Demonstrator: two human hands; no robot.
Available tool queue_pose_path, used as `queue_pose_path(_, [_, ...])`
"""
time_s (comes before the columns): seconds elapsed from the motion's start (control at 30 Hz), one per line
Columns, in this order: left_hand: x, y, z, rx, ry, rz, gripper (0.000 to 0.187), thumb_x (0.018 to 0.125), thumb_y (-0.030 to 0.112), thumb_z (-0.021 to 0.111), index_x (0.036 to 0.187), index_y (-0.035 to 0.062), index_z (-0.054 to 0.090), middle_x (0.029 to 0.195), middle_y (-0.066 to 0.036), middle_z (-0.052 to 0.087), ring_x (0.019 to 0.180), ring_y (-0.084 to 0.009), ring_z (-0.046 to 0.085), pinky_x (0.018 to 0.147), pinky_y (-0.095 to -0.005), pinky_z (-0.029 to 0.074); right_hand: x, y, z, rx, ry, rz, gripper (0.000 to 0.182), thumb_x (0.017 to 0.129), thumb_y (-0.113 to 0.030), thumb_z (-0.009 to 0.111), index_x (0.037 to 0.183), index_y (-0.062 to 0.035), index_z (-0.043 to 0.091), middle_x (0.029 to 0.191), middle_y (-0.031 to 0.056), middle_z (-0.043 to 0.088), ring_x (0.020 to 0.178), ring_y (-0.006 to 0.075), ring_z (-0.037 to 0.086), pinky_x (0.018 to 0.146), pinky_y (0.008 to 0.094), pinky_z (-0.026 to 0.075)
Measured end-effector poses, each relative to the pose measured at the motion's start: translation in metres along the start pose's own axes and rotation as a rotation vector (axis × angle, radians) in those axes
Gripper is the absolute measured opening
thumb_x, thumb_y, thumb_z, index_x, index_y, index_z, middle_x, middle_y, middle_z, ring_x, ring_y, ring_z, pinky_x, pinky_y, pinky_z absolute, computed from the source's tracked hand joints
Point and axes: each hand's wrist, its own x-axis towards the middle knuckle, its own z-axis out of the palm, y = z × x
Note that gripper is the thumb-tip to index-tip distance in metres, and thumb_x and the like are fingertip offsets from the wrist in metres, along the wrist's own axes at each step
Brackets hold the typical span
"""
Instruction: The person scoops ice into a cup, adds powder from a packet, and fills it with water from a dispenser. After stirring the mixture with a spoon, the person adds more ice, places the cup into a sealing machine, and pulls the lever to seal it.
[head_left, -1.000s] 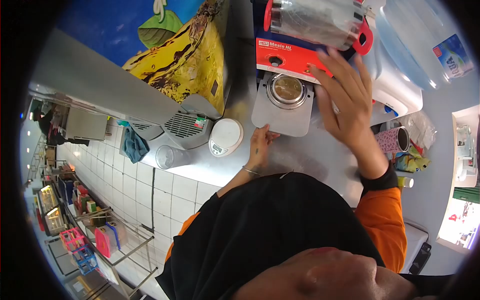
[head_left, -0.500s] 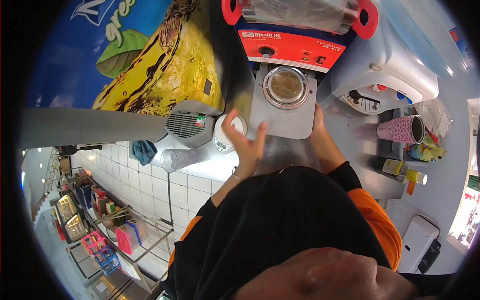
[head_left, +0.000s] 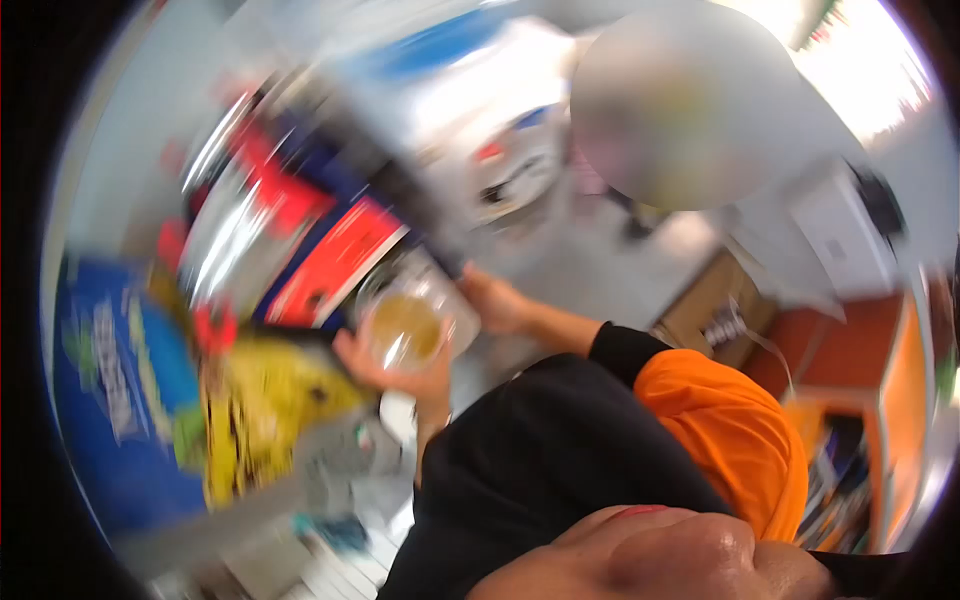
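Observation:
A clear cup (head_left: pixel 405 325) of yellowish drink sits in my left hand (head_left: pixel 400 375), whose fingers wrap around its sides. Behind it is the red and blue cup sealer (head_left: pixel 335 262), with its metal tray (head_left: pixel 445 295) pulled out at the front. My right hand (head_left: pixel 497 303) is by the tray's right edge; blur hides whether its fingers grip it. Motion smears most of the view.
A white dispenser (head_left: pixel 510 130) with red and blue taps stands beyond the sealer. A large translucent round shape (head_left: pixel 690 100) covers the upper right. A yellow and blue printed box (head_left: pixel 270 410) is on the left; an orange shelf (head_left: pixel 835 360) is on the right.
My left hand has gone from open beside the tray to holding the cup, which is lifted off the tray holder. The camera view has turned and shifted right.

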Motion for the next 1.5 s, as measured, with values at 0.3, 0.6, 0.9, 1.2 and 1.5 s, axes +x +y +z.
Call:
queue_pose_path(0.3, [-0.112, 0.065, 0.028, -0.659, -0.554, -0.373, 0.116, 0.062, 0.003, 0.087, 0.149, 0.0072, 0.01, 0.128, -0.019, 0.046, 0.115, -0.0296, 0.053, 0.095, -0.0426, 0.051, -0.251, 0.05, 0.006, -0.237, 0.681, -0.336, 0.05, 0.1, -0.046, 0.04, 0.127, -0.0064, 0.055, 0.119, 0.0107, 0.061, 0.106, 0.0256, 0.061, 0.091, 0.0395, 0.047])
queue_pose_path(0.6, [-0.164, 0.135, 0.009, -0.523, -0.636, -0.309, 0.104, 0.065, 0.0, 0.085, 0.147, 0.0073, 0.022, 0.126, -0.018, 0.048, 0.115, -0.0294, 0.052, 0.101, -0.0421, 0.046, -0.471, 0.268, 0.123, -0.021, 1.561, -0.729, 0.031, 0.095, -0.029, 0.055, 0.113, -0.0056, 0.062, 0.1, 0.0086, 0.066, 0.086, 0.02, 0.067, 0.075, 0.0341, 0.052])
queue_pose_path(0.9, [-0.273, 0.309, -0.004, -1.234, -1.208, -0.364, 0.114, 0.064, 0.003, 0.087, 0.15, 0.0048, 0.013, 0.125, -0.014, 0.051, 0.114, -0.0253, 0.053, 0.1, -0.0394, 0.044, -0.561, 0.521, 0.129, -0.467, 1.839, -0.142, 0.072, 0.076, -0.057, 0.069, 0.121, -0.0017, 0.061, 0.107, 0.0194, 0.068, 0.104, 0.0288, 0.064, 0.09, 0.0362, 0.048])
queue_pose_path(1.2, [-0.426, 0.475, -0.026, -1.002, -1.251, -0.092, 0.117, 0.063, 0.017, 0.09, 0.151, 0.0061, 0.013, 0.126, -0.017, 0.05, 0.117, -0.0299, 0.052, 0.099, -0.0394, 0.042, -0.729, 0.656, 0.13, -0.338, 2.02, -0.043, 0.062, 0.079, -0.047, 0.066, 0.124, -0.0046, 0.06, 0.115, 0.0202, 0.065, 0.111, 0.0326, 0.06, 0.091, 0.0386, 0.047])
queue_pose_path(1.5, [-0.507, 0.472, -0.056, -0.306, -1.107, 0.283, 0.095, 0.082, 0.048, 0.067, 0.149, -0.0012, 0.019, 0.149, -0.027, 0.027, 0.138, -0.0419, 0.028, 0.11, -0.0562, 0.021, -0.866, 0.653, 0.196, -0.14, 2.342, -0.295, 0.035, 0.086, -0.028, 0.063, 0.11, -0.0019, 0.063, 0.103, 0.02, 0.066, 0.099, 0.0351, 0.064, 0.081, 0.039, 0.05])
